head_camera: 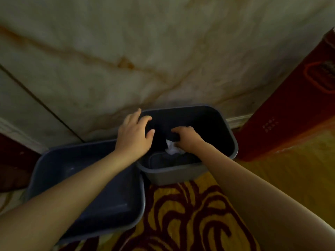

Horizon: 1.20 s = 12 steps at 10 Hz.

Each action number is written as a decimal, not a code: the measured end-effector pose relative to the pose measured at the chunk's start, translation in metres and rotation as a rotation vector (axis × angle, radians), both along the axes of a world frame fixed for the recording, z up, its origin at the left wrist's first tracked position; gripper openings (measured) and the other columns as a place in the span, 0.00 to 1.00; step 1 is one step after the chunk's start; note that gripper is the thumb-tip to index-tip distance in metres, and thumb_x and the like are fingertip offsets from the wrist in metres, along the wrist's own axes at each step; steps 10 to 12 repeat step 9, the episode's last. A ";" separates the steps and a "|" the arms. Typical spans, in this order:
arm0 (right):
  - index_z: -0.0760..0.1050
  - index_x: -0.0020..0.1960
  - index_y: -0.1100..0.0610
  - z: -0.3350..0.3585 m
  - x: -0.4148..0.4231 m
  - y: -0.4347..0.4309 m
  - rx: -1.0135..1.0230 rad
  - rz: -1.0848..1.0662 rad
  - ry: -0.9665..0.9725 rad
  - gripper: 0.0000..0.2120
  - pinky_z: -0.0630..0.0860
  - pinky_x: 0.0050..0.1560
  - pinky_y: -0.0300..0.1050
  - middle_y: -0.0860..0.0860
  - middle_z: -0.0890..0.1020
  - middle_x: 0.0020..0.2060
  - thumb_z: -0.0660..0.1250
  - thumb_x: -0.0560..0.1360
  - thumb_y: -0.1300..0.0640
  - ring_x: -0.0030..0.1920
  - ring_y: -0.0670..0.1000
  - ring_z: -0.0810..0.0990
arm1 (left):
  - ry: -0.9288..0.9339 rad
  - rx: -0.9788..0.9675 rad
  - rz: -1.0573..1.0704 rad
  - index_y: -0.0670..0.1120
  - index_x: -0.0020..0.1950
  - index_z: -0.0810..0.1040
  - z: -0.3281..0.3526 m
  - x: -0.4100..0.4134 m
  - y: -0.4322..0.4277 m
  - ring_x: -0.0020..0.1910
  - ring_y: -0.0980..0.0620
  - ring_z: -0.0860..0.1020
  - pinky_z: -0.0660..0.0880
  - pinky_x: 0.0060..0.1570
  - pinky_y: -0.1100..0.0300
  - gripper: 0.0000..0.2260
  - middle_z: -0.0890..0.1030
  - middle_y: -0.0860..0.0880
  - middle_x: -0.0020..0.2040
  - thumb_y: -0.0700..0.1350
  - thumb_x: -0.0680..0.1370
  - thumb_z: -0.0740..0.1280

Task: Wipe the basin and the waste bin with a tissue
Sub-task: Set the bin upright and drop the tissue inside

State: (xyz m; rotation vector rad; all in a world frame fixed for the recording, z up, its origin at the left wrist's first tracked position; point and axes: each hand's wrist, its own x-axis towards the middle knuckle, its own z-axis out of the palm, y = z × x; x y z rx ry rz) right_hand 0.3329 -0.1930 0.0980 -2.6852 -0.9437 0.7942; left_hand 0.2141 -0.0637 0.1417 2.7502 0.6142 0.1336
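Seen from above, two bare arms reach forward over a patterned yellow and dark red carpet [190, 214] toward two grey plastic containers standing against a marbled wall [145, 51].

The waste bin [230, 134], deep and dark inside, sits on the right, close to the wall. The basin [101, 201], shallower and wider, sits on the left and nearer the viewer, its corner touching or just beside the bin's near left edge.

The left hand [134, 134] rests on the bin's left rim, fingers spread apart, fingertips curling over the edge into the opening.

The right hand [186, 138] is inside the bin, fingers curled tightly around a crumpled white tissue [172, 148] (only its lower part shows beneath the palm). The tissue is pressed against the bin's inner near wall, just above the bottom.

A tall red cardboard box [293, 105] leans at the right edge of view, beside the bin.
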 end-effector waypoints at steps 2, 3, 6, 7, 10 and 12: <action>0.45 0.75 0.51 0.054 -0.023 -0.008 -0.195 0.009 0.073 0.34 0.57 0.69 0.61 0.54 0.51 0.76 0.60 0.77 0.44 0.72 0.65 0.52 | 0.547 -0.199 -0.021 0.51 0.77 0.51 0.023 -0.007 -0.006 0.77 0.43 0.45 0.54 0.72 0.45 0.30 0.44 0.47 0.79 0.58 0.78 0.56; 0.46 0.75 0.53 0.108 -0.031 -0.012 -0.224 -0.012 0.108 0.34 0.57 0.69 0.61 0.57 0.54 0.75 0.59 0.77 0.43 0.72 0.65 0.54 | 0.735 -0.292 -0.010 0.48 0.76 0.53 0.071 -0.010 -0.006 0.76 0.41 0.48 0.55 0.73 0.45 0.30 0.51 0.45 0.78 0.59 0.78 0.55; 0.54 0.72 0.59 0.337 -0.021 -0.008 -0.105 0.000 0.067 0.34 0.64 0.66 0.58 0.61 0.64 0.70 0.59 0.76 0.40 0.69 0.64 0.62 | 0.681 -0.370 -0.082 0.44 0.76 0.53 0.285 0.005 -0.011 0.74 0.44 0.59 0.59 0.72 0.52 0.28 0.58 0.44 0.77 0.55 0.80 0.54; 0.56 0.72 0.58 0.421 -0.011 -0.009 -0.043 -0.022 0.029 0.33 0.64 0.68 0.56 0.61 0.66 0.70 0.60 0.75 0.40 0.68 0.63 0.65 | 0.576 -0.294 -0.095 0.42 0.76 0.56 0.364 0.010 -0.011 0.75 0.46 0.60 0.57 0.73 0.55 0.27 0.59 0.43 0.77 0.54 0.80 0.53; 0.55 0.73 0.61 0.595 -0.005 -0.022 0.131 0.030 -0.082 0.35 0.62 0.68 0.53 0.62 0.66 0.70 0.55 0.76 0.38 0.69 0.61 0.65 | 0.370 -0.146 -0.062 0.42 0.74 0.60 0.526 0.016 0.001 0.72 0.44 0.65 0.64 0.67 0.57 0.28 0.65 0.42 0.74 0.58 0.79 0.52; 0.55 0.73 0.61 0.595 -0.005 -0.022 0.131 0.030 -0.082 0.35 0.62 0.68 0.53 0.62 0.66 0.70 0.55 0.76 0.38 0.69 0.61 0.65 | 0.370 -0.146 -0.062 0.42 0.74 0.60 0.526 0.016 0.001 0.72 0.44 0.65 0.64 0.67 0.57 0.28 0.65 0.42 0.74 0.58 0.79 0.52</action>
